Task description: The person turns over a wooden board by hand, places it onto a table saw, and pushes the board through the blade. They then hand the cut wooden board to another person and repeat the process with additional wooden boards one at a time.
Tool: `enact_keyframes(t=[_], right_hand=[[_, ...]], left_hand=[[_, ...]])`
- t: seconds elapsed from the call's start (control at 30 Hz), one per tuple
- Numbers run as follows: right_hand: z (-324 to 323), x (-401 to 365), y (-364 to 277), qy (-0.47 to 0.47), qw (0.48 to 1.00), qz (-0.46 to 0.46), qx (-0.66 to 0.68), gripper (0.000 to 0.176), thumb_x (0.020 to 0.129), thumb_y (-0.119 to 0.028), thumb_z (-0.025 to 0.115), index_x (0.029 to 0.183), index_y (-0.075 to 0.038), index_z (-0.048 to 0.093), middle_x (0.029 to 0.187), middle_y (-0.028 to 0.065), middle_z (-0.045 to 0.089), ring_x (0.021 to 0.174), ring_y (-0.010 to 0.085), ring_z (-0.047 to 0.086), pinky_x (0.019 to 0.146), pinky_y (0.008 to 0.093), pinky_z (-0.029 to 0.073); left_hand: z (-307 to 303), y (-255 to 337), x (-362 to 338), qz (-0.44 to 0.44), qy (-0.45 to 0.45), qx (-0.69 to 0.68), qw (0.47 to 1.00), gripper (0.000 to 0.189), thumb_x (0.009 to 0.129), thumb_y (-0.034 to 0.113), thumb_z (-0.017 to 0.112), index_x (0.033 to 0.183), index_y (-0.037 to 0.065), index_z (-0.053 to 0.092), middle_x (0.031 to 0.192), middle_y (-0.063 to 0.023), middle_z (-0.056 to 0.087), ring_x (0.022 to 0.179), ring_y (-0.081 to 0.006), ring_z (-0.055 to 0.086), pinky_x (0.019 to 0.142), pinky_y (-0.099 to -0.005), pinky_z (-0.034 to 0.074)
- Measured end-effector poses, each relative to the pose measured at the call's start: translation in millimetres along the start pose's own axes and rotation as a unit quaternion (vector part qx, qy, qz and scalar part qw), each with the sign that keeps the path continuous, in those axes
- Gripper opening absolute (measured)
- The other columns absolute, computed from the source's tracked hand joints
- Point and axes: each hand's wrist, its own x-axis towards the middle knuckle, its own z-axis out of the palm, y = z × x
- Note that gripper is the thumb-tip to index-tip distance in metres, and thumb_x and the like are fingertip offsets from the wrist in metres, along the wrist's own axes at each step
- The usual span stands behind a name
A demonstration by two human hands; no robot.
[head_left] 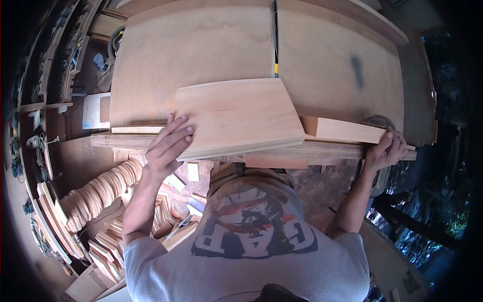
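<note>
A wide, pale wooden board (236,113) with a slanted right edge lies flat over the front edge of the workbench. My left hand (168,143) grips its left end, fingers on top and the thumb lower, near the front. To the right, a narrower wooden piece (347,131) lies along the same bench edge, partly behind the board. My right hand (387,151) is closed around the far right end of this piece; the fingertips are partly hidden.
The plywood-topped workbench (196,45) has a dark slot (275,40) down its middle. A row of round wooden discs (103,194) and several stacked wood offcuts (108,249) sit at lower left. Cluttered shelves (50,105) line the left side. A long board (365,20) lies across the back.
</note>
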Motion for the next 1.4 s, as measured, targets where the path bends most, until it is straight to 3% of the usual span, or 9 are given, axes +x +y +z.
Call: enact_keyframes(t=[0.13,0.23,0.33,0.43,0.47,0.77,1.17,1.4], right_hand=[[2.2,-1.3,4.0,0.006,1.000,-0.005,0.007,0.022,0.102,-0.021,0.062,0.100,-0.008,0.080,0.099,0.0040,0.072,0.099,0.0246,0.058,0.093,0.0408,0.041],[0.7,-1.5,2.8,0.001,1.000,0.000,-0.004,0.023,0.102,-0.021,0.062,0.100,-0.008,0.080,0.099,0.0035,0.072,0.101,0.0238,0.058,0.093,0.0406,0.041],[0.1,0.1,2.8,-0.005,1.000,-0.001,0.004,0.024,0.102,-0.020,0.061,0.099,-0.006,0.080,0.098,0.0040,0.073,0.102,0.0242,0.058,0.093,0.0405,0.042],[0.5,0.4,-1.6,-0.001,1.000,0.004,0.000,0.025,0.102,-0.019,0.060,0.097,-0.004,0.079,0.097,0.0047,0.074,0.103,0.0247,0.058,0.094,0.0408,0.042],[0.7,-0.4,-0.2,0.001,1.000,0.003,-0.003,0.025,0.102,-0.019,0.060,0.097,-0.004,0.079,0.098,0.0049,0.074,0.102,0.0249,0.059,0.094,0.0410,0.042],[3.6,-1.9,11.2,-0.008,1.000,-0.013,-0.011,0.026,0.103,-0.021,0.059,0.100,-0.005,0.079,0.099,0.0077,0.074,0.102,0.0266,0.062,0.095,0.0429,0.042],[3.9,-1.9,7.3,-0.002,1.000,-0.012,0.002,0.025,0.103,-0.022,0.058,0.100,-0.006,0.078,0.100,0.0078,0.073,0.104,0.0268,0.061,0.095,0.0435,0.041],[3.2,-3.1,5.7,-0.006,1.000,-0.001,0.001,0.024,0.102,-0.021,0.058,0.102,-0.007,0.078,0.102,0.0086,0.068,0.102,0.0281,0.058,0.092,0.0442,0.041]], left_hand=[[1.0,-2.0,-4.7,0.013,0.006,0.013,1.000,0.017,0.085,-0.005,0.078,0.101,-0.005,0.075,0.115,-0.0179,0.076,0.124,-0.0445,0.067,0.117,-0.0626,0.044],[-3.0,-3.0,-7.6,0.048,-0.022,0.023,0.998,0.030,0.085,-0.008,0.078,0.112,-0.002,0.067,0.123,-0.0216,0.072,0.125,-0.0526,0.063,0.114,-0.0659,0.046],[-0.7,-3.7,-17.4,0.077,-0.011,0.077,0.994,0.035,0.083,-0.007,0.080,0.114,0.003,0.066,0.145,-0.0197,0.060,0.138,-0.0535,0.052,0.114,-0.0644,0.047],[6.3,-2.4,-25.8,0.077,0.020,0.093,0.992,0.036,0.083,-0.006,0.081,0.114,0.007,0.067,0.164,-0.0164,0.039,0.148,-0.0529,0.038,0.115,-0.0625,0.049],[3.9,-2.5,-26.7,0.088,0.001,0.108,0.990,0.035,0.084,-0.007,0.080,0.112,0.010,0.069,0.172,-0.0143,0.023,0.153,-0.0534,0.029,0.116,-0.0612,0.049],[18.3,-1.8,-39.2,0.100,0.065,0.072,0.990,0.032,0.085,-0.008,0.080,0.111,0.008,0.072,0.173,-0.0173,0.018,0.152,-0.0594,0.024,0.116,-0.0654,0.046],[17.0,2.2,-50.6,0.079,0.049,0.079,0.992,0.034,0.085,-0.009,0.079,0.114,0.008,0.071,0.174,-0.0173,0.013,0.153,-0.0597,0.020,0.118,-0.0668,0.042],[21.7,-0.5,-69.3,-0.032,0.036,-0.001,0.999,0.044,0.089,-0.013,0.072,0.125,0.012,0.067,0.175,-0.0134,0.007,0.154,-0.0598,0.015,0.119,-0.0728,0.035]])
